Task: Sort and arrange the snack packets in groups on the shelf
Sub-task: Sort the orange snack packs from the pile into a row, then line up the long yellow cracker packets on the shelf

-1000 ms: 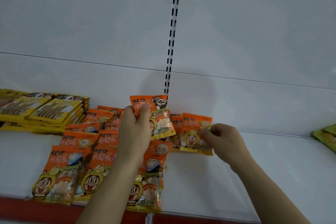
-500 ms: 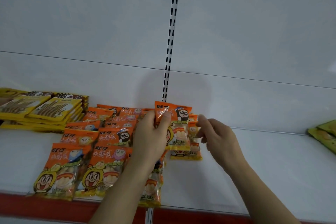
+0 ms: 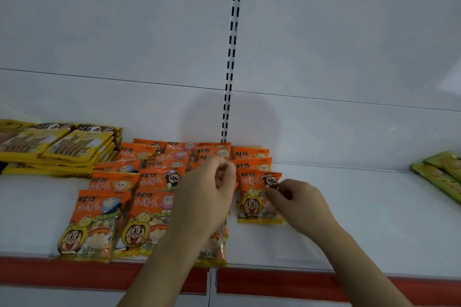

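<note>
Your right hand [image 3: 303, 203] pinches the front orange packet [image 3: 259, 197] of the fourth column — three packets show there — flat on the white shelf [image 3: 361, 219]. Your left hand [image 3: 207, 197] hovers loosely curled, its grip unclear. Two green packets [image 3: 441, 174] lie far right.

snack packets [image 3: 159, 197] mid-shelf [image 3: 349, 207], stick packs [image 3: 62, 147] left, pouches [image 3: 441, 174] right
</note>
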A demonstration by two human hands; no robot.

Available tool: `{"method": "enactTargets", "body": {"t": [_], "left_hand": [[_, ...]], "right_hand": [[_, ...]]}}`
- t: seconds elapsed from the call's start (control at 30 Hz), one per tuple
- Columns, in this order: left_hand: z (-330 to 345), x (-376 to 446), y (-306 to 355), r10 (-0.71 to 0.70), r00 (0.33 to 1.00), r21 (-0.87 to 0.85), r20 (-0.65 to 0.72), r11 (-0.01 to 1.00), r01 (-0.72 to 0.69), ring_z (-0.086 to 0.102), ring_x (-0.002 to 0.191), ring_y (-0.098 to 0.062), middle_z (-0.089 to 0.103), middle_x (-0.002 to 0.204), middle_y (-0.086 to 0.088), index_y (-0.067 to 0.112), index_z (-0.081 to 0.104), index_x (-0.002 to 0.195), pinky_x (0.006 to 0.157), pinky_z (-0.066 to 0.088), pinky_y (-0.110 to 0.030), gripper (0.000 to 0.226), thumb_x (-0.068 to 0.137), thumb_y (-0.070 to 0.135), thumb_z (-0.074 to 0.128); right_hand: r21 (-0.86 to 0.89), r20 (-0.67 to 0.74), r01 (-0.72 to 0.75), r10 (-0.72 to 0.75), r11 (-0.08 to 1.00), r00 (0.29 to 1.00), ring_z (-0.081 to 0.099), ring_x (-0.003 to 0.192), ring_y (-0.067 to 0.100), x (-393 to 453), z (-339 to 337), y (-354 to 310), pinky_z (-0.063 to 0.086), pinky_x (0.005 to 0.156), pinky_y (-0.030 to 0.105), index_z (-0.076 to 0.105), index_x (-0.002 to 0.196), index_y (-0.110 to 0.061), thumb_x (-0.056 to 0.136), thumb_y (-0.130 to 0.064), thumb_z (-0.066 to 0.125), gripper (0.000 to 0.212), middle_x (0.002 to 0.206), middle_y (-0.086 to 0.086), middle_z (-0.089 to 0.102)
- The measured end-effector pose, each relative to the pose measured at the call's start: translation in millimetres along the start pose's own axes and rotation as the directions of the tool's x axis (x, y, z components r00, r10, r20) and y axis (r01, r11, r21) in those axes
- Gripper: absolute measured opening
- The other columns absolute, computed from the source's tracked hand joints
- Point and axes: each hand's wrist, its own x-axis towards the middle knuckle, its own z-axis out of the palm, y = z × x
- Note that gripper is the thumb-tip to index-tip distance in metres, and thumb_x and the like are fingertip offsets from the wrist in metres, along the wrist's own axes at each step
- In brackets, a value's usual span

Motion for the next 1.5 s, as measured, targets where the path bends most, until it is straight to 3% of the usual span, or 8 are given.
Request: {"method": "enactTargets", "body": {"t": [0.2,0.33,0.5,0.7,0.97,1.23,1.5], "left_hand": [[1,-11,-5,0.108,0.994,0.064,0.015,0.992,-0.108,0.061,0.068,0.003,0.064,0.077,0.019,0.022,0.071,0.099,0.060,0.055,-0.018,0.022,0.098,0.034,0.052],[6,-18,4,0.198,0.980,0.141,0.003,0.970,-0.196,0.067,0.092,-0.010,0.072,0.101,0.005,0.014,0.072,0.113,0.080,0.053,-0.020,0.028,0.097,0.030,0.055],[27,-23,26,0.220,0.974,0.261,0.049,0.939,-0.225,0.066,0.117,-0.028,0.071,0.122,-0.007,0.006,0.068,0.126,0.099,0.053,-0.043,0.038,0.097,0.029,0.057],[75,-34,81,0.276,0.959,0.298,0.063,0.912,-0.282,0.066,0.116,-0.031,0.071,0.122,-0.010,0.006,0.069,0.125,0.096,0.055,-0.045,0.036,0.097,0.028,0.060],[190,-65,203,0.303,0.943,0.179,0.138,0.929,-0.324,0.063,0.122,-0.028,0.068,0.129,-0.008,0.008,0.066,0.131,0.103,0.050,-0.041,0.043,0.100,0.036,0.055],[281,-74,289,0.276,0.897,0.126,0.346,0.934,-0.335,0.048,0.136,-0.022,0.055,0.146,-0.003,0.014,0.050,0.149,0.114,0.036,-0.034,0.051,0.104,0.039,0.051],[344,-33,327,0.200,0.840,0.064,0.505,0.961,-0.267,0.055,0.123,-0.021,0.061,0.134,0.000,0.020,0.059,0.136,0.100,0.046,-0.037,0.039,0.104,0.041,0.049]], "right_hand": [[-0.076,-0.110,-0.001,-0.007,0.997,0.994,0.058,0.073,0.010,3,15,1,0.042,0.058,0.025,0.060,0.096,-0.021,0.093,-0.050,0.061,0.029,0.081,-0.007,0.062],[-0.126,-0.266,0.094,-0.125,0.988,0.956,0.058,0.102,0.019,-7,16,8,0.049,0.079,0.031,0.061,0.120,-0.016,0.094,-0.047,0.061,0.041,0.110,-0.001,0.063],[-0.318,-0.391,0.177,-0.299,0.932,0.870,0.058,0.114,0.032,-26,-5,31,0.055,0.085,0.046,0.065,0.121,-0.009,0.091,-0.037,0.067,0.041,0.120,0.009,0.065],[-0.389,-0.401,0.147,-0.311,0.909,0.862,0.044,0.139,0.032,-54,-62,85,0.044,0.109,0.049,0.058,0.134,-0.009,0.099,-0.044,0.051,0.050,0.142,0.011,0.056],[-0.462,-0.407,0.026,-0.239,0.886,0.882,0.044,0.137,0.037,-94,-176,223,0.043,0.107,0.052,0.057,0.135,-0.007,0.097,-0.053,0.036,0.063,0.140,0.015,0.056],[-0.507,-0.420,-0.134,-0.109,0.851,0.901,0.039,0.139,0.038,-95,-254,319,0.037,0.114,0.051,0.054,0.137,-0.008,0.096,-0.042,0.056,0.054,0.143,0.015,0.053],[-0.415,-0.536,-0.232,-0.031,0.880,0.843,0.047,0.128,0.034,-45,-300,360,0.040,0.106,0.046,0.058,0.130,-0.007,0.097,-0.027,0.054,0.039,0.131,0.012,0.061]]}}
